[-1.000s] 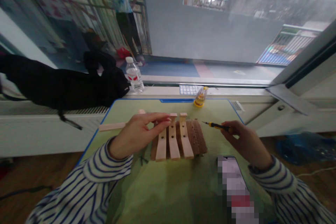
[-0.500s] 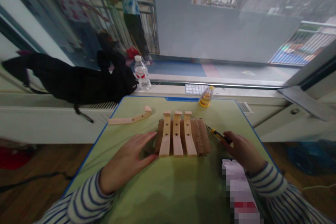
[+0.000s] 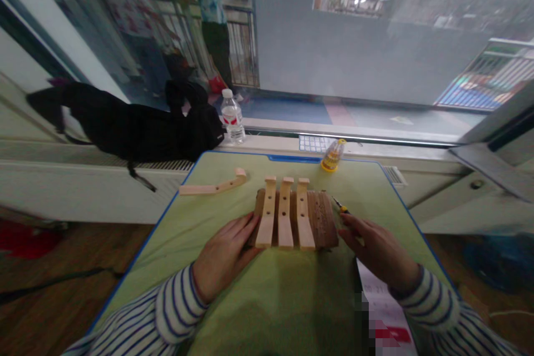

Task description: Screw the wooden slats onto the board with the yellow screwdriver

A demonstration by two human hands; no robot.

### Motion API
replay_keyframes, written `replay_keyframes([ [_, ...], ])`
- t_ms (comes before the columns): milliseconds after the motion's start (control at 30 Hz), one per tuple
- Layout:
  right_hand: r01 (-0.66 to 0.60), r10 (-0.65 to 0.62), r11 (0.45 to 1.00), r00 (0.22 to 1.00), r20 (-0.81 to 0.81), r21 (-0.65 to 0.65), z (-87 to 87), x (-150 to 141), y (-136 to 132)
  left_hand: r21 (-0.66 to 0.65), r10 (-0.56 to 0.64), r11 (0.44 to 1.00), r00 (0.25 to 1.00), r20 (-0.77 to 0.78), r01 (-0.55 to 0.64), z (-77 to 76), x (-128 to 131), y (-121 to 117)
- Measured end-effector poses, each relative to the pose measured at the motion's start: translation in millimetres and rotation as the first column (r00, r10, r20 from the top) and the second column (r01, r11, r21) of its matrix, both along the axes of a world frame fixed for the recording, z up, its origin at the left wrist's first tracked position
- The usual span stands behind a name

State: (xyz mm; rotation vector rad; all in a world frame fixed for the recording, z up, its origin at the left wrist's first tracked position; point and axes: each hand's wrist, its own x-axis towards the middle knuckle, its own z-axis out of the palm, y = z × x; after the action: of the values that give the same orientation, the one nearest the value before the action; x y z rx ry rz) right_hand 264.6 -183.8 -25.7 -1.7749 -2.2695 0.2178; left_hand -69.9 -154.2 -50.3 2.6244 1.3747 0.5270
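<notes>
My left hand [image 3: 227, 253] lies at the left side of a brown ridged block [image 3: 327, 222], fingers stretched out and touching its edge, thumb by the front corner. Three bent wooden pieces [image 3: 285, 214], each with two holes and an upturned far end, lie side by side across the block. To the right of it, my right hand [image 3: 373, 245] is open, with fingertips close to the block's right edge. A screwdriver [image 3: 342, 209] with a yellow and dark handle lies beyond those fingers; the hand hides the rest of its handle.
Another bent wooden piece [image 3: 214, 186] lies at the table's far left. A small bottle with a yellow base [image 3: 332, 156] stands near the back edge. A phone [image 3: 384, 300] lies under my right wrist. A water bottle [image 3: 232, 117] and a black bag [image 3: 142, 128] are on the sill.
My left hand has moved right, against the block. My right hand has come off the screwdriver's handle end and moved left toward the block. The view has shifted slightly.
</notes>
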Motion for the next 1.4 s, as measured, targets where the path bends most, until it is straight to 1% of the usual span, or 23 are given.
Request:
replay_keyframes([
  [67,-0.056,0.055,0.998,0.998,-0.013,-0.036,-0.3,-13,-1,0.007,-0.001,1.0,1.0,0.005,0.001,-1.6,-1,0],
  [200,-0.077,0.076,0.995,0.997,-0.021,-0.058,-0.2,-29,2,0.018,-0.01,1.0,1.0,0.027,0.009,-1.4,-4,4],
  [400,-0.071,0.069,0.994,0.997,-0.033,-0.078,1.6,-38,1,0.003,0.003,1.0,0.997,0.081,-0.003,-0.7,-11,13],
  [533,-0.066,0.065,0.993,0.998,-0.021,-0.094,4.4,-39,-3,-0.012,0.029,1.0,0.996,0.09,-0.028,-0.2,-14,11],
  [667,-0.031,0.033,0.998,0.999,0.033,-0.061,15.1,-35,4,-0.033,0.079,0.996,0.996,0.048,-0.077,6.3,-13,9],
  [800,0.0,0.002,1.0,0.997,0.076,-0.022,24.7,-34,19,-0.071,0.08,0.994,0.996,0.034,-0.077,18.4,-10,19],
  [900,-0.007,0.01,0.999,0.995,0.096,-0.035,23.9,-38,24,-0.048,0.131,0.991,0.99,0.051,-0.128,24.1,-9,27],
  [967,-0.023,0.029,0.998,0.995,0.097,-0.061,20.9,-41,23,-0.044,0.177,0.984,0.979,0.098,-0.173,24.1,-8,25],
  [1000,-0.03,0.037,0.997,0.995,0.095,-0.074,19.3,-43,21,-0.062,0.203,0.979,0.969,0.141,-0.196,23.2,-7,22],
  [1033,-0.037,0.044,0.996,0.995,0.092,-0.085,17.8,-44,19,-0.109,0.229,0.971,0.954,0.194,-0.211,21.9,-6,18],
  [1067,-0.041,0.049,0.995,0.995,0.088,-0.092,16.5,-44,17,-0.196,0.24,0.961,0.937,0.252,-0.194,20.5,-4,14],
  [1100,-0.044,0.053,0.994,0.995,0.083,-0.098,15.4,-45,15,-0.301,0.261,0.94,0.91,0.323,-0.163,19.1,-1,9],
  [1133,-0.048,0.056,0.993,0.995,0.077,-0.103,14.5,-46,13,-0.408,0.272,0.908,0.88,0.39,-0.1,18.0,3,4],
  [1167,-0.054,0.062,0.992,0.996,0.071,-0.11,13.7,-46,12,-0.491,0.265,0.871,0.852,0.452,-0.011,17.3,6,0],
  [1200,-0.061,0.069,0.991,0.996,0.064,-0.117,13.0,-47,10,-0.524,0.262,0.85,0.821,0.506,0.052,17.0,10,-3],
  [1233,-0.069,0.077,0.99,0.995,0.057,-0.125,12.2,-49,9,-0.552,0.245,0.826,0.809,0.535,0.114,17.3,13,-4],
  [1267,-0.076,0.084,0.988,0.995,0.051,-0.132,11.4,-50,7,-0.557,0.228,0.816,0.801,0.553,0.152,18.0,16,-5],
  [1333,-0.084,0.091,0.987,0.995,0.042,-0.141,9.6,-53,5,-0.536,0.205,0.826,0.795,0.57,0.172,19.9,21,-2],
  [1400,-0.083,0.089,0.986,0.995,0.036,-0.142,7.5,-57,2,-0.511,0.176,0.844,0.817,0.55,0.162,21.8,23,4],
])
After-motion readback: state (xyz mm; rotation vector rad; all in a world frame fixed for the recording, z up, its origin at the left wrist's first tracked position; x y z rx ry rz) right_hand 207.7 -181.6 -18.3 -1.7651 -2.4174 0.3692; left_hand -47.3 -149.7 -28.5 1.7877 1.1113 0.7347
